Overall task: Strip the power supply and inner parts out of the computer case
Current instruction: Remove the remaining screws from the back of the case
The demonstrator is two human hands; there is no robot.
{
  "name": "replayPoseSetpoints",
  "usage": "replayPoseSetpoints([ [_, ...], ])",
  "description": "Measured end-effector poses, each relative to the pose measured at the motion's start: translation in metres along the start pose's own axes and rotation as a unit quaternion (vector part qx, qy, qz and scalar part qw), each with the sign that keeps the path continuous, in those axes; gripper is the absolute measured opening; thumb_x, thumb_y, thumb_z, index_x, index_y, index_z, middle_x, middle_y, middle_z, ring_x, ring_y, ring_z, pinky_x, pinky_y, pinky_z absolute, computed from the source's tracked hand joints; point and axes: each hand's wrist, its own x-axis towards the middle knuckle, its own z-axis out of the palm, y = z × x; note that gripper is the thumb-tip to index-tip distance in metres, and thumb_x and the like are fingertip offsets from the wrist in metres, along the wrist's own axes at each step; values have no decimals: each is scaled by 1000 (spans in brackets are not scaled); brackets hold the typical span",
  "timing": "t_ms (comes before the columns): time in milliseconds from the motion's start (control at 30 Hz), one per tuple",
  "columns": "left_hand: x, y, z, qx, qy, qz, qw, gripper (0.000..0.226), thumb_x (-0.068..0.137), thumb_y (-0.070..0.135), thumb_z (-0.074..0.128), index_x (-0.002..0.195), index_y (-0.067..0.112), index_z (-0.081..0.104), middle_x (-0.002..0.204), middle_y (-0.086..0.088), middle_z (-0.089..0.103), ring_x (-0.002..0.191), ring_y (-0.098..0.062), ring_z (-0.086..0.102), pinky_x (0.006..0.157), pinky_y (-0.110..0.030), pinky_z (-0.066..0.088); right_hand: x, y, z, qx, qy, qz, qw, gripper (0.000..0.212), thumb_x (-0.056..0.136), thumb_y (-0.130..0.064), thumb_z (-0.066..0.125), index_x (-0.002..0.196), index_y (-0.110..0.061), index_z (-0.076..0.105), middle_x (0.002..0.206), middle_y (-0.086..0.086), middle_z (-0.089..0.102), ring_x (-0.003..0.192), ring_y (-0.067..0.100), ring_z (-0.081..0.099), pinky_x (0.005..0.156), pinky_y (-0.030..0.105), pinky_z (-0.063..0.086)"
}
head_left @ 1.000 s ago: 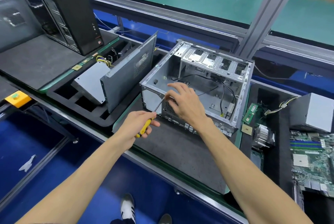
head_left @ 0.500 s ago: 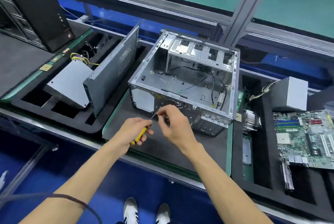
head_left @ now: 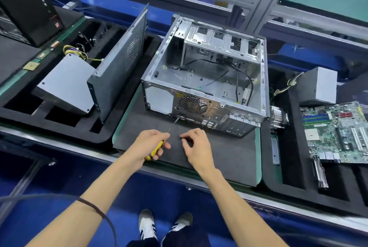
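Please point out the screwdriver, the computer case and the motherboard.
screwdriver [head_left: 156,149]: head view, on its yellow handle.
computer case [head_left: 159,98]: head view, on its near wall.
motherboard [head_left: 336,133]: head view, on the board's middle.

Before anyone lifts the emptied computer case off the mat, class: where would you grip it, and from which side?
Probably from above, by the computer case's two long top rims. It lies open side up, so fingers can hook over both; inside, only loose black cables remain.

bare matt metal computer case — dark foam mat, glossy yellow-handled screwdriver
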Motion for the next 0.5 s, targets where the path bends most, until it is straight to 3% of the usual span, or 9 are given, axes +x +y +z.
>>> replayPoseSetpoints([
  [500,-5,4,-1,8,-29,8,1000,22,97,26,64,103,5,66,76,-4,74,48,-12,50,39,-24,37,-3,-5,-8,-17,-28,14,999,26,91,-14,66,116,-21,64,99,-9,58,96,8,48,89,27,45],
])
